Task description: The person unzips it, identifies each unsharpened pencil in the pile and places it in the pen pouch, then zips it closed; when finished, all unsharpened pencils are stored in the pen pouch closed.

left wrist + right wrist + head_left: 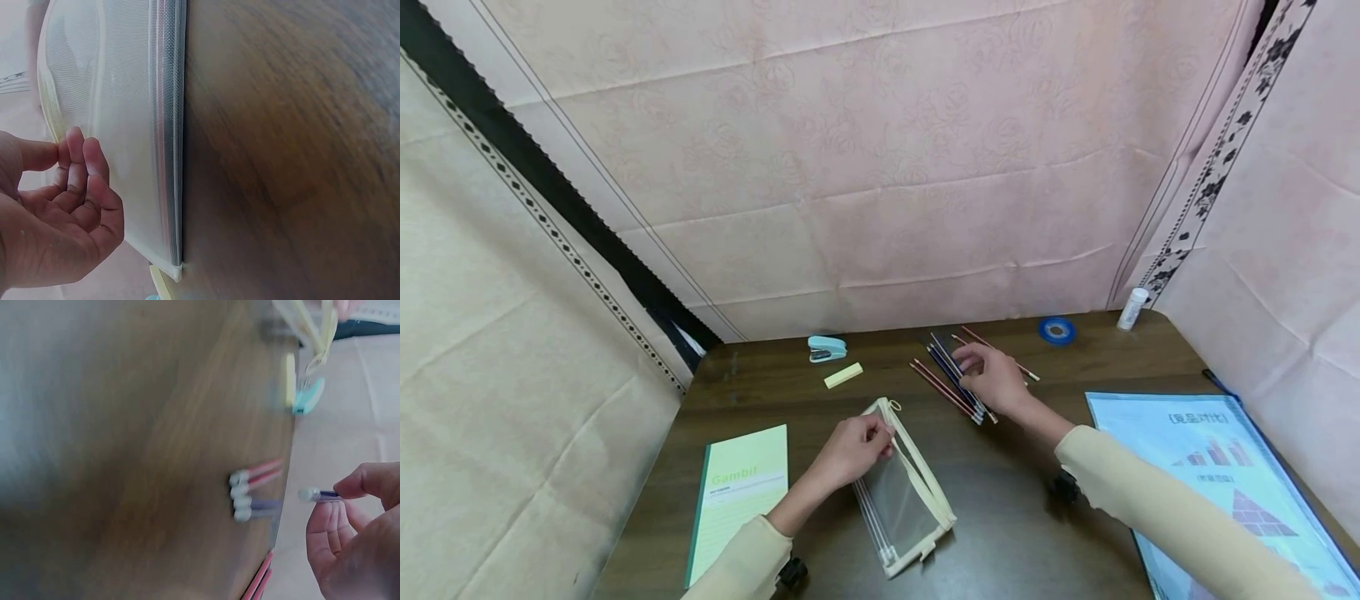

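Observation:
A mesh zip pencil case (904,500) with cream trim stands on the table. My left hand (853,450) pinches the cream edge of its opening between thumb and finger; the left wrist view shows the mesh side (125,94) beside the hand. In the right wrist view, my right hand (359,531) pinches a dark blue pencil (327,495) by its pale-tipped end. Below that hand lie several other pencils, dark blue ones (951,372) and red ones (938,385), with more reddish pencils (1028,372) partly hidden behind it.
A light blue stapler (827,348) and a pale yellow block (843,375) lie at the back. Blue tape (1057,331) and a white glue stick (1132,310) are at the back right. A green notebook (741,483) lies left, a blue folder (1195,450) right.

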Action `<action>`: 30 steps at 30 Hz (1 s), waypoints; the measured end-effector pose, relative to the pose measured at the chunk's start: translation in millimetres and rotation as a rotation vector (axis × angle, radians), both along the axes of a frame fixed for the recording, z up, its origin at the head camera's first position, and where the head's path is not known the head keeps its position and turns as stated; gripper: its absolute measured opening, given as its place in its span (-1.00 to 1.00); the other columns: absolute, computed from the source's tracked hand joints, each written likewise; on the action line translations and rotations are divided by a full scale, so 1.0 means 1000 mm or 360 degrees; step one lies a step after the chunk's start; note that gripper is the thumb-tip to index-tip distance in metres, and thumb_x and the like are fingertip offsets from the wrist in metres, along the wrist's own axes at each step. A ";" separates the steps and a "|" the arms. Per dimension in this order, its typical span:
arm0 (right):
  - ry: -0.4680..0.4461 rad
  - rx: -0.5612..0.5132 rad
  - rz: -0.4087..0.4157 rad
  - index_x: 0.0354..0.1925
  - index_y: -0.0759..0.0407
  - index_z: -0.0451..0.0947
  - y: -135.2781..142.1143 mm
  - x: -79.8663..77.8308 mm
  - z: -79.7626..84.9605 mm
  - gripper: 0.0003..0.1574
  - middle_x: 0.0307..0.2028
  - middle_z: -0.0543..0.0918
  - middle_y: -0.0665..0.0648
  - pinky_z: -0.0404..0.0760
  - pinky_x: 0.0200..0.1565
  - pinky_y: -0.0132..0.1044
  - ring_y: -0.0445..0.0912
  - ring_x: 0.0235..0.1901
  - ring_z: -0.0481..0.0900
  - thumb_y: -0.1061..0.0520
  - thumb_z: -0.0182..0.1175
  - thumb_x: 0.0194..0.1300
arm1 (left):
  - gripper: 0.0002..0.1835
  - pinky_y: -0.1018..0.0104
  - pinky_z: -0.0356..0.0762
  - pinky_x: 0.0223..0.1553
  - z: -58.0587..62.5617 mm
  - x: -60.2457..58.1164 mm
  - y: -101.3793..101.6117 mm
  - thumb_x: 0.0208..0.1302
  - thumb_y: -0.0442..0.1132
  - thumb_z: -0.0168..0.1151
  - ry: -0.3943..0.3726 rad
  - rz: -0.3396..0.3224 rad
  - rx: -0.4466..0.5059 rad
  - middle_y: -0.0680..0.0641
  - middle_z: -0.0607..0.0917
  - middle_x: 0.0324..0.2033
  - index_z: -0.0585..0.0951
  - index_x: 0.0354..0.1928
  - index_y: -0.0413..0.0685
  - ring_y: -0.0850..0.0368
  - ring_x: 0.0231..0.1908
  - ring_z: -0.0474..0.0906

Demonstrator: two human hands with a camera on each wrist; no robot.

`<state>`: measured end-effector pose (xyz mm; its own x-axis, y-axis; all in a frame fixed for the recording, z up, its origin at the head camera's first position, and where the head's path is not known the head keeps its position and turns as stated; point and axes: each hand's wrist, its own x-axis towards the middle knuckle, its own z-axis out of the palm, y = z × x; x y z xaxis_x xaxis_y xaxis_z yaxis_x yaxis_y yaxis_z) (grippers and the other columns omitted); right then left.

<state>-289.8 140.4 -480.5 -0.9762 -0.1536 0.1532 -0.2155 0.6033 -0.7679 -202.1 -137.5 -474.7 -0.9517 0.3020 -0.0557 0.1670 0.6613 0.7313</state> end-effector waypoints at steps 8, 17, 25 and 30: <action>-0.0137 -0.0225 0.0102 0.02 -0.08 0.55 -0.008 0.031 0.003 -0.56 -0.19 0.68 0.12 0.54 -0.26 -0.23 -0.05 -0.28 0.55 0.24 0.28 0.17 | -0.71 0.38 0.36 -0.59 -0.001 -0.003 0.001 0.41 0.00 0.06 0.0008 -0.0003 -0.0001 0.09 0.68 -0.54 0.60 -0.46 0.11 0.25 -0.61 0.41; -0.0154 -0.0138 0.0248 -0.01 -0.09 0.57 -0.012 0.068 -0.006 -0.52 -0.26 0.66 0.06 0.56 -0.36 -0.33 -0.11 -0.37 0.56 0.30 0.30 0.11 | -0.71 0.38 0.37 -0.58 -0.001 -0.002 0.002 0.41 0.00 0.07 -0.0014 -0.0005 0.0009 0.07 0.69 -0.54 0.60 -0.45 0.11 0.25 -0.60 0.42; -0.0262 -0.0136 0.0411 -0.04 -0.06 0.57 -0.025 0.097 -0.007 -0.53 -0.28 0.64 0.05 0.57 -0.40 -0.35 -0.14 -0.40 0.58 0.31 0.31 0.07 | -0.72 0.36 0.38 -0.59 -0.001 -0.002 0.002 0.40 0.00 0.08 -0.0026 0.0005 0.0002 0.07 0.68 -0.55 0.60 -0.46 0.12 0.24 -0.60 0.43; -0.0361 -0.0188 0.0466 -0.04 -0.02 0.57 -0.035 0.106 -0.009 -0.54 -0.29 0.64 0.08 0.57 -0.39 -0.36 -0.13 -0.39 0.58 0.30 0.29 0.05 | -0.72 0.37 0.37 -0.60 -0.002 -0.002 0.003 0.40 -0.02 0.07 -0.0024 0.0009 0.0001 0.11 0.68 -0.55 0.60 -0.47 0.13 0.26 -0.61 0.43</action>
